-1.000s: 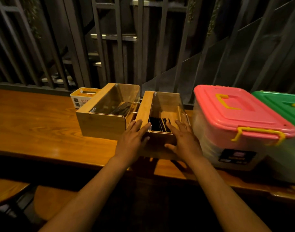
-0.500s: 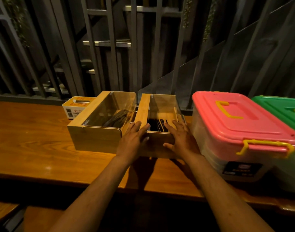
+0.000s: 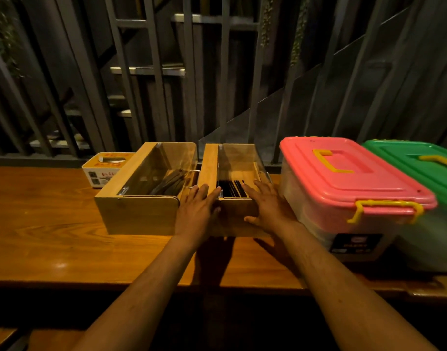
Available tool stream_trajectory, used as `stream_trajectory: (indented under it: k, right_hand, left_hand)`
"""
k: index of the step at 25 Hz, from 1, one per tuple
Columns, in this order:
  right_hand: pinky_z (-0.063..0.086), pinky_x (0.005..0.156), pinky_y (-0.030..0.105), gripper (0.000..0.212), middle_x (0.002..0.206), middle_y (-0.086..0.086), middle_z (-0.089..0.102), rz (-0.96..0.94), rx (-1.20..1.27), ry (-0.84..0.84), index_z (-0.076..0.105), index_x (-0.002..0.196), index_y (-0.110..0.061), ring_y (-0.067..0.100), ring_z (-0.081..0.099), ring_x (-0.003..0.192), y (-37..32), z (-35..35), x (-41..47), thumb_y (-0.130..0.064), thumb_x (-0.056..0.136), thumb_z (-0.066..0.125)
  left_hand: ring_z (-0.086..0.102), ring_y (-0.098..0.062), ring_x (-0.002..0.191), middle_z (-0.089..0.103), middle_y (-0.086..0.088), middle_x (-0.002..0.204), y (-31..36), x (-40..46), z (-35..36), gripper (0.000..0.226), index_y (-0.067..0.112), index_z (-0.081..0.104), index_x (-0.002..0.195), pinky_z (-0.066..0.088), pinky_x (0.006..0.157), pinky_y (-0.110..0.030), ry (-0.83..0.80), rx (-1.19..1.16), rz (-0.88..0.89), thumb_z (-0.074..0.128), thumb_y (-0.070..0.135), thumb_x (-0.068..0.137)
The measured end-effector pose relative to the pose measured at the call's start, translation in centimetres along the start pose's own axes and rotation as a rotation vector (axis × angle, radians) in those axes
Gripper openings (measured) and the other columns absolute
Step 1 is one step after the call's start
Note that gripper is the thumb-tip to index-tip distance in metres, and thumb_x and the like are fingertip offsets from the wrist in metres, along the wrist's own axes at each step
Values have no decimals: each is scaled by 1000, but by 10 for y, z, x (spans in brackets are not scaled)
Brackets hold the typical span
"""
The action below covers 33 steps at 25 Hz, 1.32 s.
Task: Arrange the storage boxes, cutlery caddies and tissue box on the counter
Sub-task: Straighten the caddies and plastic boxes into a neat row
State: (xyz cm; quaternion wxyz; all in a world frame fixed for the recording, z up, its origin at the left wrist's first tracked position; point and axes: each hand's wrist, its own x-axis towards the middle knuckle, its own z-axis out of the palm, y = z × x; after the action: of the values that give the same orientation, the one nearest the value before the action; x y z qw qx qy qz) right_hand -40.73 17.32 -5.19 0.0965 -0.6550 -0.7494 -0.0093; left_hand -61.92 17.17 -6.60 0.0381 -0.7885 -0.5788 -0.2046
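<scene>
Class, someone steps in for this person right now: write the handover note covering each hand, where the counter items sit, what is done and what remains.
Left hand and right hand: both flat and open, pressed on the right cutlery caddy.
Left cutlery caddy sits beside it; tissue box behind that one's left corner.
Pink-lidded box and green-lidded box stand side by side, right.
Done: items roughly in a row on the counter.
Left: square up the right caddy.

Both forearms extended forward, bare, converging slightly toward the hands. Left hand: palm down, fingers straight and together, tips pointing forward and a little toward the right hand. Right hand: palm down, fingers spread flat, thumb splayed inward toward the left hand. Hands side by side, apart. Neither curled into a grasp.
</scene>
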Motion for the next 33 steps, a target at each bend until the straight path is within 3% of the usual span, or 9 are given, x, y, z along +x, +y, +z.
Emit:
stream_trajectory:
  k: [3, 8, 11, 15, 18, 22, 25, 28, 33]
  right_hand:
    - [21, 118, 52, 96, 163, 4, 10, 18, 62, -5, 12, 152, -37, 29, 5, 150, -9, -22, -13, -47, 79, 72]
    - [43, 104, 40, 50, 141, 0, 50, -77, 194, 355, 53, 135, -28, 23, 45, 130, -14, -74, -57, -32, 87, 64]
    - [46, 94, 37, 38, 127, 2, 61, -52, 189, 477, 63, 125, -23, 23, 54, 117, 12, -104, -75, -29, 88, 62]
    - [46, 98, 43, 36, 126, 3, 63, 9, 197, 474, 65, 122, -27, 26, 56, 116, 79, -117, -102, -34, 88, 61]
    - [43, 101, 45, 44, 124, 1, 65, 47, 209, 401, 68, 119, -27, 24, 57, 117, 125, -116, -120, -53, 86, 52]
    - [30, 110, 49, 60, 137, -6, 57, 110, 122, 333, 62, 125, -35, 17, 47, 130, 190, -124, -137, -72, 81, 46]
    - [32, 111, 46, 83, 147, -4, 49, 14, 167, 278, 53, 134, -37, 19, 42, 135, 220, -123, -142, -85, 70, 34]
    - [29, 114, 47, 93, 153, -4, 39, -66, 148, 217, 42, 142, -39, 23, 35, 139, 230, -121, -141, -89, 64, 32]
    - [23, 116, 50, 86, 159, -1, 28, -130, 14, 159, 24, 150, -40, 27, 26, 143, 239, -122, -129, -56, 75, 64]
  left_hand:
    - [17, -31, 148, 25, -8, 159, 8, -7, -11, 59, 35, 22, 151, 18, 118, -48, 15, 10, 2, 47, 41, 98]
    - [34, -23, 139, 45, 0, 148, 56, -28, -36, 57, 33, 40, 143, 31, 113, -45, 87, -76, 95, 60, 26, 91]
    - [39, -20, 135, 49, 2, 144, 94, -31, -54, 56, 31, 43, 142, 32, 112, -43, 113, -137, 144, 62, 25, 89]
    - [51, -23, 123, 60, -1, 131, 153, -32, -65, 43, 25, 56, 133, 40, 100, -38, 216, -201, 203, 56, 32, 90]
    - [56, -23, 116, 62, -3, 125, 201, -28, -53, 41, 23, 59, 129, 45, 93, -35, 262, -216, 216, 53, 39, 92]
    - [44, -24, 129, 45, -6, 143, 257, -26, -32, 46, 32, 48, 137, 45, 99, -39, 217, -176, 91, 40, 47, 95]
    - [32, -27, 140, 38, -8, 151, 271, -26, -25, 49, 32, 48, 137, 38, 109, -46, 227, -217, 42, 30, 44, 93]
    - [28, -23, 140, 39, -5, 150, 289, -23, -26, 58, 32, 52, 133, 38, 107, -45, 209, -278, -72, 21, 55, 90]
    - [38, -29, 130, 49, -7, 138, 298, -6, -18, 65, 30, 47, 137, 45, 94, -46, 205, 9, -64, 22, 68, 92]
